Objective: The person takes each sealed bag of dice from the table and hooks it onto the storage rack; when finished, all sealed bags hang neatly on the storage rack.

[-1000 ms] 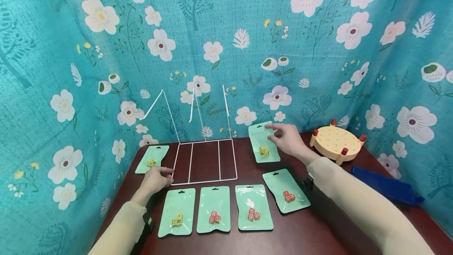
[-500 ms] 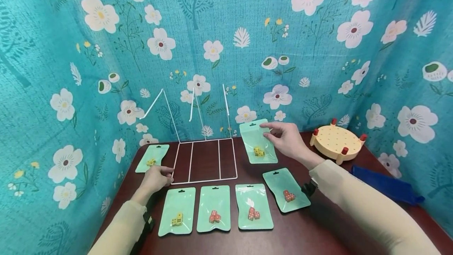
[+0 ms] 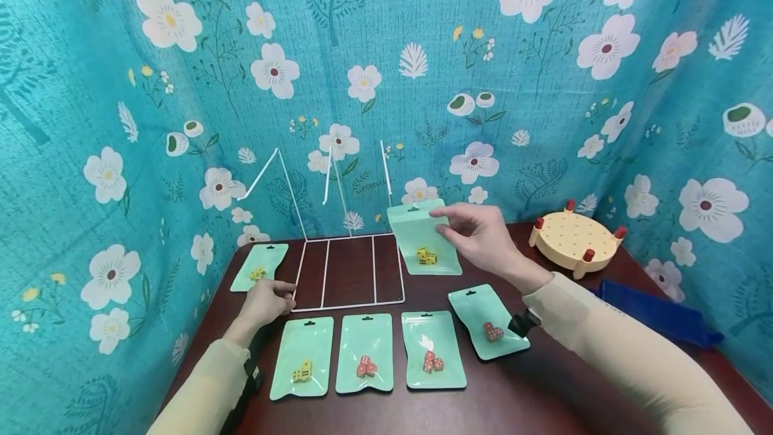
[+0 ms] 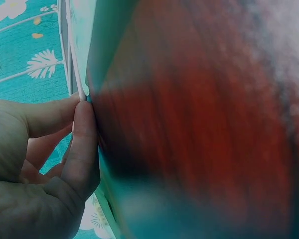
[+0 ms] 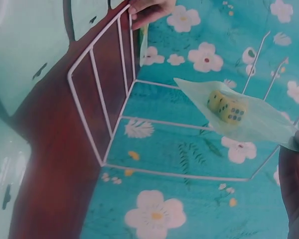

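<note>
My right hand [image 3: 483, 237] pinches the upper right edge of a pale green zip pouch [image 3: 413, 227] with yellow dice [image 3: 427, 257] showing through its front. The pouch hangs at the right side of a white wire display rack [image 3: 386, 166], overlapping its edge in the head view. The right wrist view shows the same pouch [image 5: 264, 124] raised beside the rack's upright rods. Thumb and finger of my left hand [image 3: 262, 304] pinch the rack's front left corner, as the left wrist view also shows. Three upright arms, bent forward, rise from the rack's back; no pouch hangs on them.
Another yellow-dice pouch [image 3: 266, 259] lies left of the rack. In front lie a yellow-dice pouch [image 3: 308, 341] and three red-dice pouches [image 3: 367, 337], one of them tilted. At right are a round cream pegged board [image 3: 576, 240] with red-tipped legs and a blue item [image 3: 658, 317]. A floral curtain stands behind.
My right hand has carried the yellow-dice pouch leftward to the rack's right edge, raising it slightly. My left hand keeps its pinch on the rack corner.
</note>
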Action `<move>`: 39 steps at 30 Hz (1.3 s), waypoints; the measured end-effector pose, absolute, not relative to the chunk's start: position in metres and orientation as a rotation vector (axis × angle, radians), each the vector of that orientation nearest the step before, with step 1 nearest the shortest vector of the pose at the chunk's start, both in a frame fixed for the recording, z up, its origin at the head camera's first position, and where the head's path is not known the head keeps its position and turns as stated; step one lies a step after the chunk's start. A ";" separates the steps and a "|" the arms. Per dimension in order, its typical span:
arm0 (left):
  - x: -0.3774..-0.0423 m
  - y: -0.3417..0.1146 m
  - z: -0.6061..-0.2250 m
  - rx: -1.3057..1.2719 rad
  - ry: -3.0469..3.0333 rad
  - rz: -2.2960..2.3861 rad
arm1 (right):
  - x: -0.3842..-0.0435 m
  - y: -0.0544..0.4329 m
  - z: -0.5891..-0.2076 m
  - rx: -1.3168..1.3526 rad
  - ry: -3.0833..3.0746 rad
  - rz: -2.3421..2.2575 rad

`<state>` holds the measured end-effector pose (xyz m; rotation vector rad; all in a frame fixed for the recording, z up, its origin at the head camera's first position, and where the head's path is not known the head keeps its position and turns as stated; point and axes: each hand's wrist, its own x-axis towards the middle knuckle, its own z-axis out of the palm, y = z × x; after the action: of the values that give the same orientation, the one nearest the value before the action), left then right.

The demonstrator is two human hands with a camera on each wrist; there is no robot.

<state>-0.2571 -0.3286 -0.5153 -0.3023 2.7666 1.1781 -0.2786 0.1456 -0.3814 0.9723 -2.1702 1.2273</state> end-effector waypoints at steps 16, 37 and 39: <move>-0.256 -0.327 -0.514 -0.291 2.785 1.173 | -0.268 0.118 -0.359 1.100 -2.003 1.228; -0.256 -0.326 -0.515 -0.288 2.777 1.182 | -0.289 0.105 -0.360 0.986 -2.069 1.338; -0.256 -0.327 -0.515 -0.285 2.777 1.184 | -0.291 0.104 -0.360 0.985 -2.069 1.352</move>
<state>-0.2561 -0.3267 -0.5147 -0.2849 2.7771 1.1844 -0.2908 0.1038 -0.3601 0.9848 -2.0685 1.3521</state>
